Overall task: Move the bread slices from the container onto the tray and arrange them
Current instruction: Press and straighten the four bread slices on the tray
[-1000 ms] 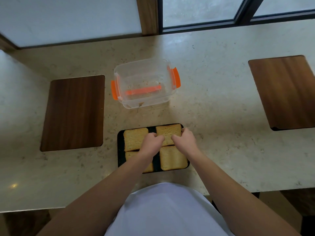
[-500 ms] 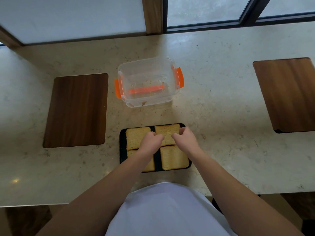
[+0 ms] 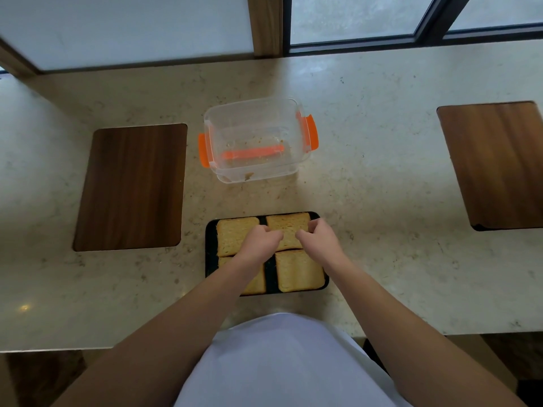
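Bread slices (image 3: pixel 298 270) all lie on the black tray (image 3: pixel 209 245); final arranging is in hand.
Left hand (image 3: pixel 258 242) and right hand (image 3: pixel 318 237) pinch the tray's far-right slice (image 3: pixel 289 227); beyond the tray, the container (image 3: pixel 255 139) holds only crumbs. Next, I judge: nudge square, release.

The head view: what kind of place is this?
Probably a home kitchen or dining counter: a pale stone countertop beside a window, with wooden boards set on it.

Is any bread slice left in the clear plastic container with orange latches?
No, the clear plastic container holds only crumbs.
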A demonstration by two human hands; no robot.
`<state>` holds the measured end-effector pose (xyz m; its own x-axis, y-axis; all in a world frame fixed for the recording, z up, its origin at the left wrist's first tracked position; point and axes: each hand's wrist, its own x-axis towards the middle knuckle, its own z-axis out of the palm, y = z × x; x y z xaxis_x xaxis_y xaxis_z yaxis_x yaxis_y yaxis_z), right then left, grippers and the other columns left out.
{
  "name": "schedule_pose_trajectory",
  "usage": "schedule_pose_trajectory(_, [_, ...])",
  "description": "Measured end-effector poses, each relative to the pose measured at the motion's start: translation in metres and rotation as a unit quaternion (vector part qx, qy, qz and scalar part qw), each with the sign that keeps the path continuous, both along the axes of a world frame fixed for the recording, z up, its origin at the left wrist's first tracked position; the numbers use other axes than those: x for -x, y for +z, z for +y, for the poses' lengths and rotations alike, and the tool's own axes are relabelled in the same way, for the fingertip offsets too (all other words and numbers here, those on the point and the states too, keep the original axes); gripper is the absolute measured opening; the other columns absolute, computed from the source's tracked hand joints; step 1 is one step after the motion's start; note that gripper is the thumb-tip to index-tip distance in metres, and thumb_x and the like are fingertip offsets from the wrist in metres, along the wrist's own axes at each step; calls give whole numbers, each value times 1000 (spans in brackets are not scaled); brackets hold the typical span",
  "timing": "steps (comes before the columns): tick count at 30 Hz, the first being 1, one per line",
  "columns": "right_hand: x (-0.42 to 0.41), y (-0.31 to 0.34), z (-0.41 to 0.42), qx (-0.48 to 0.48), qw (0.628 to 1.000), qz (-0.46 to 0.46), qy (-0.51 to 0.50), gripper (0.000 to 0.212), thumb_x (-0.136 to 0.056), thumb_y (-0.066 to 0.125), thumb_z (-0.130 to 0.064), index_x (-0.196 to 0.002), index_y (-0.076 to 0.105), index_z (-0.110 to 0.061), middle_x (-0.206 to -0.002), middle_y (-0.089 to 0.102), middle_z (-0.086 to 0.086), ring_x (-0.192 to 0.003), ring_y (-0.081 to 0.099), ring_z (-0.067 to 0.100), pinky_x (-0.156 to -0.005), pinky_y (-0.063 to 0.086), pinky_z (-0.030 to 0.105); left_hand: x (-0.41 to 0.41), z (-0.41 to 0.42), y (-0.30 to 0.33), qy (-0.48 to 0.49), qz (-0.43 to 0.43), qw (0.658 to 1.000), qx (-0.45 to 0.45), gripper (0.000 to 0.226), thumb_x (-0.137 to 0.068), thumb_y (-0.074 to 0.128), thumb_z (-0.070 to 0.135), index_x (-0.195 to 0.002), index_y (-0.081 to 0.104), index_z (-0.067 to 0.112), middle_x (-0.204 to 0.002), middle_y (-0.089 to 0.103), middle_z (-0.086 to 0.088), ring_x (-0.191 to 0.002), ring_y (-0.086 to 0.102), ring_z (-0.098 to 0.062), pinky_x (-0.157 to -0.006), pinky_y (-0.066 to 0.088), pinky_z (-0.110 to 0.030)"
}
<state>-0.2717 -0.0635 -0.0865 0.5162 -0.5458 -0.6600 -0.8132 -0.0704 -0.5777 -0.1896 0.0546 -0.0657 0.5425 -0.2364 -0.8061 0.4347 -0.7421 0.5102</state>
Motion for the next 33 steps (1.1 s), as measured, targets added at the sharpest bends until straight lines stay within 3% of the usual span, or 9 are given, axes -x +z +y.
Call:
schedule_pose_trajectory(7, [3, -1, -3, 4, 1000, -10, -2, 58, -86, 60, -34, -137, 44, -11, -131, 55, 6, -102, 50, 16, -79, 42, 32, 0, 0, 1, -9, -6, 1000, -6, 62, -92, 50, 27, -150, 35, 10, -152, 41, -8, -133, 44, -27, -107, 42, -47])
schedule_pose_trajectory(12, [17, -1, 1, 5, 1000, -29, 0, 59, -86, 60, -29, -139, 44, -9, -134, 55, 7, -103, 49, 15, -81, 41, 31, 11, 17, 0, -29, -24, 999, 5, 60, -94, 49, 27, -151, 35, 14, -153, 41, -5, -133, 45, -25, -108, 39, -40])
schedule_pose_trajectory(17, [32, 5, 17, 117, 990, -52, 51, 51, -89, 59, -24, -137, 48, -14, -133, 53, 2, -118, 50, 16, -95, 47, 35, 4, 59, -1, 7, -168, 986, -3, 45, -95, 53, 20, -140, 52, 18, -130, 59, 0, -91, 56, -2, -72, 44, -22])
schedule_pose_trajectory(20, [12, 11, 40, 37, 993, -84, 80, 52, -90, 59, -27, -139, 47, -16, -135, 55, 0, -114, 54, 13, -88, 47, 29, -12, 80, -4, 73, -147, 986, -24, 43, -97, 51, 17, -140, 50, 13, -136, 54, -4, -110, 56, -17, -85, 47, -32])
schedule_pose_trajectory(23, [-13, 12, 62, -51, 990, -61, 119, 59, -91, 57, -31, -146, 42, -16, -136, 55, -1, -111, 54, 11, -83, 44, 26, -19, 89, -3, 69, -120, 989, -48, 38, -95, 53, 21, -131, 54, 11, -123, 62, -7, -101, 62, -23, -86, 54, -45])
schedule_pose_trajectory(26, [-24, 9, 77, -90, 987, -25, 133, 50, -91, 57, -28, -137, 48, -11, -117, 61, 1, -87, 53, 0, -60, 41, 19, -20, 93, -6, 59, -92, 992, -68, 46, -93, 51, 21, -136, 45, 5, -113, 58, -6, -91, 59, -19, -67, 47, -34])
schedule_pose_trajectory(30, [-24, 7, 85, -105, 984, 21, 142, 37, -86, 55, -27, -119, 54, -10, -101, 63, 5, -81, 60, 18, -55, 44, 27, -19, 102, -14, 57, -41, 995, -71, 32, -88, 46, 13, -119, 54, 4, -104, 60, -10, -92, 59, -24, -68, 47, -34])
schedule_pose_trajectory(33, [-26, 5, 89, -117, 985, 30, 123, 41, -85, 55, -23, -122, 53, -5, -110, 62, 12, -80, 58, 19, -54, 43, 27, -20, 105, -15, 56, -30, 996, -63, 26, -88, 42, 9, -108, 58, 9, -108, 62, -19, -89, 60, -27, -66, 44, -34])
